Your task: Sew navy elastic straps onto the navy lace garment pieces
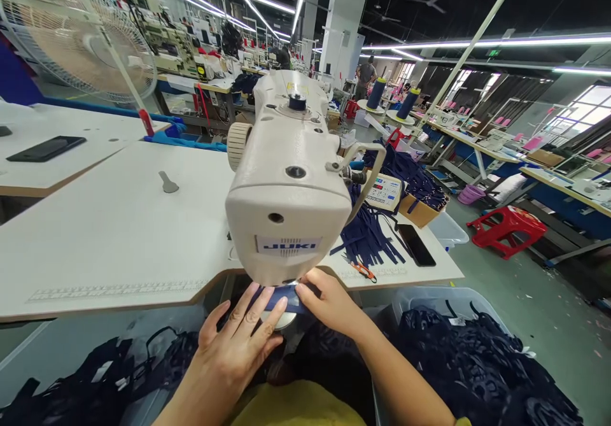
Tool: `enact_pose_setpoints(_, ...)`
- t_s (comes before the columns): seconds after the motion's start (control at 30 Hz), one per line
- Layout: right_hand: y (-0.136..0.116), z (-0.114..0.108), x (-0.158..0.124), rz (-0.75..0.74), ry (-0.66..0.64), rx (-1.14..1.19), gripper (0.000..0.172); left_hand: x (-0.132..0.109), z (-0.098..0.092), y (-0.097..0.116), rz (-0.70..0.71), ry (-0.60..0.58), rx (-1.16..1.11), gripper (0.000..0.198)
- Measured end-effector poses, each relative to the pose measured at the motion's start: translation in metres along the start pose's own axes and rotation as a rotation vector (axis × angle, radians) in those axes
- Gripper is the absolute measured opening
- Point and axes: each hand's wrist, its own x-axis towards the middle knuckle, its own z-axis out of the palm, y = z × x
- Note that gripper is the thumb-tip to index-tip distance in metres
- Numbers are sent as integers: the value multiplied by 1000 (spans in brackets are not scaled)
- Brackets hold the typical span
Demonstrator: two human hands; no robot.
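A piece of navy blue fabric point(281, 299) lies at the needle end of the white JUKI sewing machine point(289, 222). My left hand point(238, 343) rests on its left part, fingers stretched out and spread over the cloth. At the right end of the fabric, my right hand point(327, 298) has thumb and fingers closed on the edge, close under the machine head. A rounded pale metal part point(281, 321) shows below the fabric. The head hides the needle and the stitching point.
Orange-handled thread snips point(363, 271), a bundle of navy strips point(370, 238) and a black phone point(416, 245) lie to the right on the white table point(119, 222). Plastic bins with dark garments point(458, 356) flank my lap. A red stool point(508, 228) stands farther right.
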Motion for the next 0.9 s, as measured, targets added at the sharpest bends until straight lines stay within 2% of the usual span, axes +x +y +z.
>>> enact_pose_setpoints(0.17,-4,-1,8,-78,-27,-68,22,-1,3,-3,-3,8,32,39)
enact_pose_setpoints(0.43,-4,1,10,-71,10,-116,18,0,6,-4,-25,-1,-7,38)
enact_pose_setpoints(0.9,-1,4,8,-36,-11,-139,17,-2,9,-6,-26,21,-30,39)
